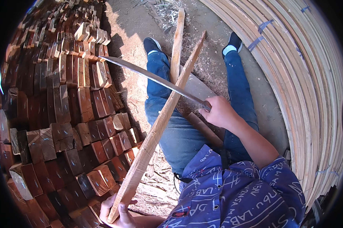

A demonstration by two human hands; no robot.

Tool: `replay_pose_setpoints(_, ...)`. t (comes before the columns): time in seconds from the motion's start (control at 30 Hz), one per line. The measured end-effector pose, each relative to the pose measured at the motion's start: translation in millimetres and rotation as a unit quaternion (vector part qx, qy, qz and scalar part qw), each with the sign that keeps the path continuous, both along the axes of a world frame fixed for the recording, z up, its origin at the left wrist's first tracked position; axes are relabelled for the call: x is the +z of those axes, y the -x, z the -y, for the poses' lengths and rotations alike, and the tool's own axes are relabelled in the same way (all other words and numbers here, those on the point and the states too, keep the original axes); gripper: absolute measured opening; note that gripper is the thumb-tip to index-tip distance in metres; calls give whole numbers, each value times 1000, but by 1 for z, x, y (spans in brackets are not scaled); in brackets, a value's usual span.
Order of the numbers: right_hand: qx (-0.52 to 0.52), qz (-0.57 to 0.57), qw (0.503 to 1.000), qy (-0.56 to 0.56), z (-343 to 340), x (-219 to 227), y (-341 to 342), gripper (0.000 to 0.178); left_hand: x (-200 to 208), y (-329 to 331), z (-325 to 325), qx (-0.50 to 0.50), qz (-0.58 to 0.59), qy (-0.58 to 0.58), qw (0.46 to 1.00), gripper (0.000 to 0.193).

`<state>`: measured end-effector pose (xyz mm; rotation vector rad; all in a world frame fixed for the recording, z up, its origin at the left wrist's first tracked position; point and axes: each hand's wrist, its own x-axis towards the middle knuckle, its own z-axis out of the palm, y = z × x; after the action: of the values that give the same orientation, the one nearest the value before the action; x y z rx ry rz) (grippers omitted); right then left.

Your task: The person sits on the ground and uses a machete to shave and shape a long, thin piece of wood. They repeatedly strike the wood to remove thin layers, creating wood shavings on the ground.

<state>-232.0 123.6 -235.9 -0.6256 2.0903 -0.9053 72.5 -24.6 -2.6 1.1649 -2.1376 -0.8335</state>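
My left hand [120,212] is closed around the near, thick end of a long pale wooden stake [150,138]. The stake slants up and away across my lap and narrows to a point at its far end. My right hand [219,110] grips a machete [141,72], its handle mostly hidden in my fist. The long, slightly curved blade reaches left and crosses over the stake's upper half; whether it touches the wood I cannot tell. Behind the crossing, a second tapered piece of wood [177,43] leans between my legs.
To the left rises a big stack of cut timber [69,114], ends facing me. Long thin wooden strips [304,83], tied in bundles, curve along the right. Wood shavings [207,64] litter the ground between my feet. A flat board [196,89] lies beneath the stakes.
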Motion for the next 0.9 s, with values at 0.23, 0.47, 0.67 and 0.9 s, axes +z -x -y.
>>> replay_pose_setpoints(0.23, -21, -68, 997, 14, 22, -52, 15, 14, -2, 19, 10, 12, -37, -44, 998, 35)
replay_pose_setpoints(0.47, 42, -54, 997, 17, 39, -17, -5, 18, -20, -13, 27, 35, -46, -85, 995, 32)
replay_pose_setpoints(0.67, 32, -69, 997, -7, 32, -36, 7, 16, -14, 21, 9, 12, -32, -82, 996, 30)
replay_pose_setpoints(0.9, 62, -71, 995, -43, 42, -28, 12, 15, -39, -40, 39, 84, -27, -61, 994, 29)
